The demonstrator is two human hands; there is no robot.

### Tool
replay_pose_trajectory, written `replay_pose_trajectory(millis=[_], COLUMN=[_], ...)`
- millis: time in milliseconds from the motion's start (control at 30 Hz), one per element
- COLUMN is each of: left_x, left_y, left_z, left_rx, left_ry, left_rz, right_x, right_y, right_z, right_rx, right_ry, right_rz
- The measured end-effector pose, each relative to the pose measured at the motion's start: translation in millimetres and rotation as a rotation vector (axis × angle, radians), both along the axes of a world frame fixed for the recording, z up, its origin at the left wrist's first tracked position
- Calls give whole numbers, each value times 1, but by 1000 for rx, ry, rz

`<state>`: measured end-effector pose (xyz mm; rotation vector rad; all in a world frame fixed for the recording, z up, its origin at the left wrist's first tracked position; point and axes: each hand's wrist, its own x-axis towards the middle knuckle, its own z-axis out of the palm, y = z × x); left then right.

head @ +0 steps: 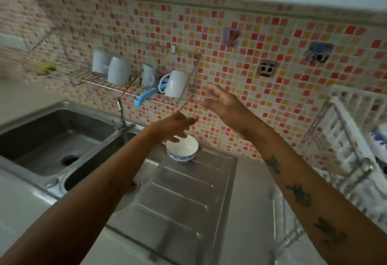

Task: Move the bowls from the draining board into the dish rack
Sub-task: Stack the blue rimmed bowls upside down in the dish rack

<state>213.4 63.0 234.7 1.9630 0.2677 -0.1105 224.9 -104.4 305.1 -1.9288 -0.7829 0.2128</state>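
- One bowl (182,149) on the draining board (184,197), at its far end close to the tiled wall (240,72); white inside, blue pattern outside, upright.
- Left hand (178,125) stretched out over the bowl, fingers spread loosely and empty, thumb dipping toward the near rim; contact with the rim impossible to tell through the blur.
- Right hand (217,101) raised higher, well above the board and in front of the wall, fingers wide apart, nothing held.
- Dish rack (343,139) at the right edge of view, white wire, blurred; something white and blue-patterned inside, too smeared to name.
- Double sink (54,139) to the left of the draining board, tap (121,116) behind it.
- Wire shelf (134,80) fixed on the wall above the sink, carrying several white mugs (177,83) upside down and a light blue handle (144,97) sticking out below.
- Whole view tilted and motion-blurred, worst at the left edge.
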Motion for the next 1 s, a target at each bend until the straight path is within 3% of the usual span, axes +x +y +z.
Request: replay_pose_trajectory(millis=[167,433,600,767,900,1000], left_x=[15,46,82,117,137,150], left_y=[77,123,122,104,102,100], left_z=[-73,-140,-180,-201,-221,-240], left_rx=[-183,-318,-467,-544,-592,-610], left_ry=[134,275,288,203,194,144], left_rz=[122,283,413,453,512,577], right_x=[41,114,144,170,200,185], right_y=[56,86,96,106,108,118], right_z=[-61,-176,-234,-278,-334,-322], right_rx=[-16,51,-13,88,152,217], right_ry=[160,445,636,790,765,705], right_rz=[-67,-394,-510,-612,-691,-693])
